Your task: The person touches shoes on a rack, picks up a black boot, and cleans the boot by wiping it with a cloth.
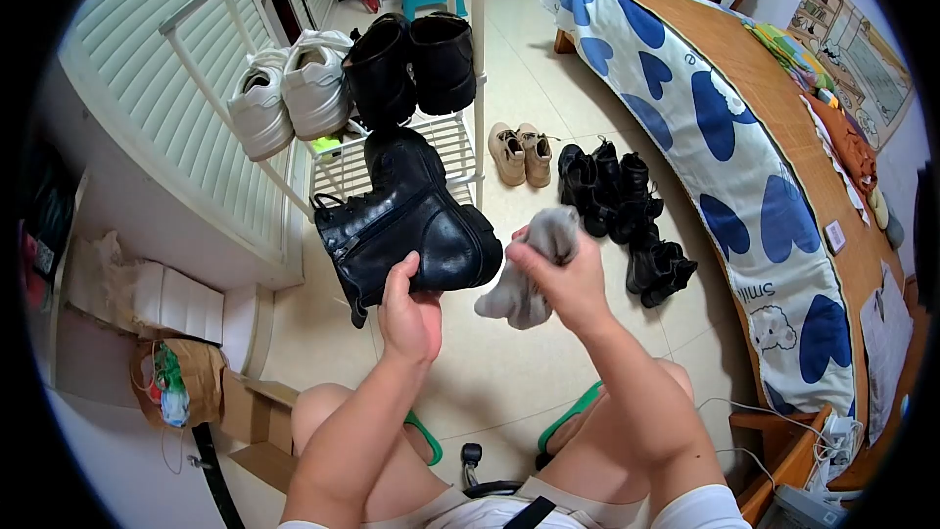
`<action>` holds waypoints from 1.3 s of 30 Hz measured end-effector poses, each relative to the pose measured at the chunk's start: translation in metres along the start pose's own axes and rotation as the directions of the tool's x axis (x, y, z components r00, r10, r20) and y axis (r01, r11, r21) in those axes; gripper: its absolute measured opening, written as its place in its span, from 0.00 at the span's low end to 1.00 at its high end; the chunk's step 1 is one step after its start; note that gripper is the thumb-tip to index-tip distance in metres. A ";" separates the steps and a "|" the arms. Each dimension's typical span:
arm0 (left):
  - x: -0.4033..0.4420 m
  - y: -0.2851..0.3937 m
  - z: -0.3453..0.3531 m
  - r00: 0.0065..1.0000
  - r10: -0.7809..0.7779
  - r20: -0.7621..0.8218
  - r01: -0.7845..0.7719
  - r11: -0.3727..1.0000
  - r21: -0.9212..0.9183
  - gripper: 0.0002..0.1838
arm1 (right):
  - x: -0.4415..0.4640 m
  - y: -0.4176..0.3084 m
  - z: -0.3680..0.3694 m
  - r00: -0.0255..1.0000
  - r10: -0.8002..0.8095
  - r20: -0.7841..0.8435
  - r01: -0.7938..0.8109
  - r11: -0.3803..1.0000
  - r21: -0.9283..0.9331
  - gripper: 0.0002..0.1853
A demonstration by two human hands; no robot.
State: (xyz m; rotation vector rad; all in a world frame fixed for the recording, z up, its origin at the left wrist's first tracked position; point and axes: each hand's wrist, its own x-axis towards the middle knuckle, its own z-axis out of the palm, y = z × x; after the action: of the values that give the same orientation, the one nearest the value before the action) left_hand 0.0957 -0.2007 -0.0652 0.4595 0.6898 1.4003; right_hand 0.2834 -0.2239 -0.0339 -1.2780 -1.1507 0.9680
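Note:
My left hand (pixel 409 313) grips a black leather ankle boot (pixel 392 211) from below, thumb on its side. The boot is tipped over, with its lace-up opening to the left and its heel to the right. A side zip runs along the leather. Just right of the heel, my right hand (pixel 566 279) is closed around a crumpled grey cloth (pixel 519 299), whose lower part hangs toward the boot. Cloth and boot look slightly apart.
A white metal rack (pixel 230 10) ahead holds white sneakers (pixel 315 86) and black boots (pixel 441 61). Beige shoes (pixel 521 152) and several black shoes (pixel 607 191) stand on the floor. A bed (pixel 676 59) lies to the right; a cardboard box (pixel 259 421) sits at lower left.

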 end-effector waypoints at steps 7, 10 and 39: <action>-0.004 -0.005 -0.002 0.998 0.044 0.051 -0.040 0.997 -0.064 0.14 | 0.001 0.001 0.003 0.964 0.142 0.223 -0.189 0.960 0.205 0.11; -0.008 -0.006 -0.004 0.999 0.012 0.045 -0.009 0.998 -0.067 0.09 | 0.003 0.010 0.001 0.952 0.176 0.250 -0.215 0.967 0.138 0.10; -0.028 -0.006 -0.010 0.974 -0.212 -0.085 0.214 0.977 0.021 0.08 | 0.026 0.054 0.008 0.988 0.118 -0.097 -0.136 0.969 -0.207 0.10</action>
State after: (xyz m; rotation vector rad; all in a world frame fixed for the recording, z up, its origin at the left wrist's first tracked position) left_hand 0.0921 -0.2304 -0.0720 0.3418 0.8037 1.2127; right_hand 0.2845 -0.1926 -0.0854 -1.5664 -1.1407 0.8927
